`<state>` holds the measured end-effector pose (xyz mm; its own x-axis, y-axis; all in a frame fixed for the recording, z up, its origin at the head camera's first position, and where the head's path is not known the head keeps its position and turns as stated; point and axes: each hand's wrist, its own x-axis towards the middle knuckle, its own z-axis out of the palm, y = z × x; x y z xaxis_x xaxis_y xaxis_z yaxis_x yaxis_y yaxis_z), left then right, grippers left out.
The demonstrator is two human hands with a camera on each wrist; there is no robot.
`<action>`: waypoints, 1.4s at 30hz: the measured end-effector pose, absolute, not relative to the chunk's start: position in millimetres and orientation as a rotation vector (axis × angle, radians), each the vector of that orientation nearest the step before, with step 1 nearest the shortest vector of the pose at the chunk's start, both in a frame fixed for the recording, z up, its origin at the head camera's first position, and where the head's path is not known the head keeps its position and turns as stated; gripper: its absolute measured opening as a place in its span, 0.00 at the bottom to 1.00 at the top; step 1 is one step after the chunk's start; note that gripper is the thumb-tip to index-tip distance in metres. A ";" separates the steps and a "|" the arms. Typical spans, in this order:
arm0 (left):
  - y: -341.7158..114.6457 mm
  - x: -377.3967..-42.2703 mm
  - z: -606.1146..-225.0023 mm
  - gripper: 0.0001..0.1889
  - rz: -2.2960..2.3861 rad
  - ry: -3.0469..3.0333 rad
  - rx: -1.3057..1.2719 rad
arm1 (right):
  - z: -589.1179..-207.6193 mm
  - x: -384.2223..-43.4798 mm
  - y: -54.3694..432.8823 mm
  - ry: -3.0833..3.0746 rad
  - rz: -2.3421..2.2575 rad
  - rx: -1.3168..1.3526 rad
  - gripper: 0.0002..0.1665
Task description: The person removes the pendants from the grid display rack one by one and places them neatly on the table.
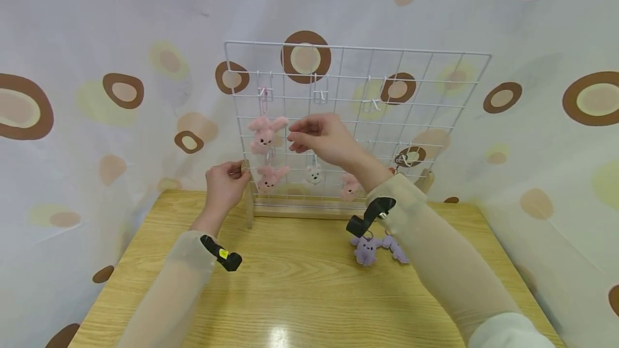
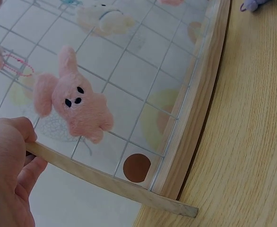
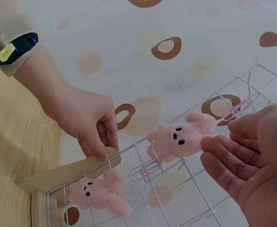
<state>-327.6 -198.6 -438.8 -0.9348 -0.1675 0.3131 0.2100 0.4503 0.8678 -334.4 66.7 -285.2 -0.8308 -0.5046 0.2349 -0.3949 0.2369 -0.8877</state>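
My left hand [image 1: 224, 184] pinches the upper end of the wooden side post [image 2: 105, 177] of a white wire grid rack [image 1: 358, 48]. High on the rack's left side, a pink plush bunny keychain [image 1: 263, 138] hangs from a hook by a pink bead chain. Just right of that bunny is my right hand [image 1: 326, 136], its fingers loosely bent with nothing between them. The right wrist view has those fingertips close to the bunny; whether they touch it I cannot tell. Below hangs a second pink bunny keychain [image 2: 84, 101], close to my left hand.
Lower on the grid hang a white plush keychain [image 1: 314, 174] and another pink plush [image 1: 349, 187]. Metal hooks [image 1: 321, 96] line the upper grid. Purple plush keychains [image 1: 366, 251] lie on the wooden table [image 1: 271, 294], near my right forearm. Patterned cloth [image 1: 145, 26] stands behind.
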 end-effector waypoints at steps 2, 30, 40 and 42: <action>-199.1 -328.3 -439.9 0.16 -1.478 -2.351 -0.035 | -284.9 -335.6 63.0 2.397 -1.661 -0.879 0.15; -201.6 -328.9 -441.8 0.17 -1.482 -2.356 -0.019 | -267.2 -354.6 18.5 2.467 -1.677 -0.833 0.19; -200.5 -329.7 -442.3 0.16 -1.479 -2.355 -0.020 | -259.7 -356.7 13.3 2.432 -1.642 -0.765 0.24; -200.6 -329.6 -442.1 0.16 -1.480 -2.355 -0.020 | -258.6 -357.1 13.0 2.401 -1.664 -0.738 0.24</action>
<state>-329.6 -200.6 -442.1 -0.9357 -0.1759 0.3059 0.1993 0.4520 0.8695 -357.1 13.0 -258.6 -0.8724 -0.4593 0.1673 -0.3179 0.2732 -0.9079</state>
